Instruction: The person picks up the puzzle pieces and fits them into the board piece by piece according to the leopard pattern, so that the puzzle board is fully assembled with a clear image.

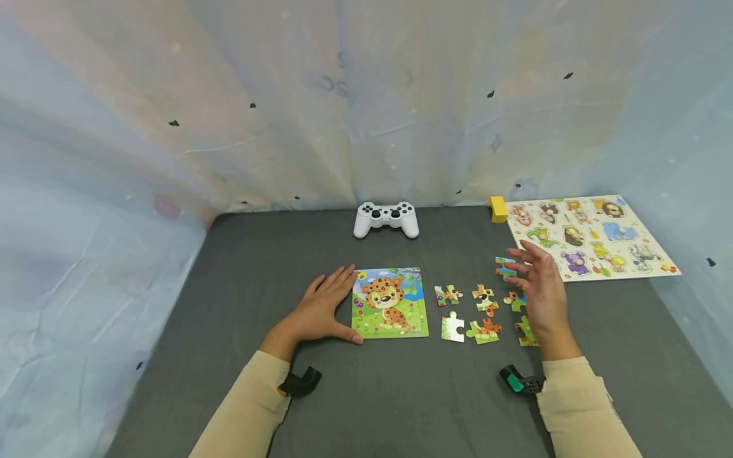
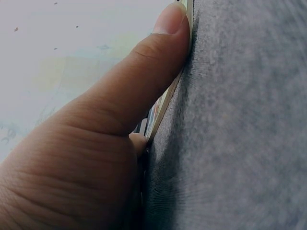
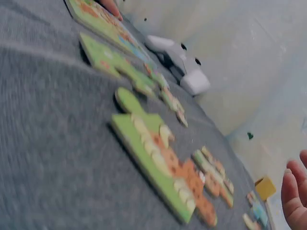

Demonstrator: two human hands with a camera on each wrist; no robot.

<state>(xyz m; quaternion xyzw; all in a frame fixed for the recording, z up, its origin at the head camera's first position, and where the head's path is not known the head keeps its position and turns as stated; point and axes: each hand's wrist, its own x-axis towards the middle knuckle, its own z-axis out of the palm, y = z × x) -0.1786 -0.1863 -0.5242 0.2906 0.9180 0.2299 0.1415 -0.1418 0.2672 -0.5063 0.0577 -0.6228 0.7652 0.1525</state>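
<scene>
On grey cloth (image 1: pixel 401 394), square leopard-print board (image 1: pixel 390 305)

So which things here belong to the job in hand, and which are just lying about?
Likely part of the job:
leopard picture board, touched by left hand
loose puzzle pieces near right hand

Apparently just lying about:
white controller
yellow block
animal board

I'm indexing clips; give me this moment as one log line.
left hand: touching leopard board | right hand: empty, near loose puzzle pieces | white controller: beyond leopard board
</scene>
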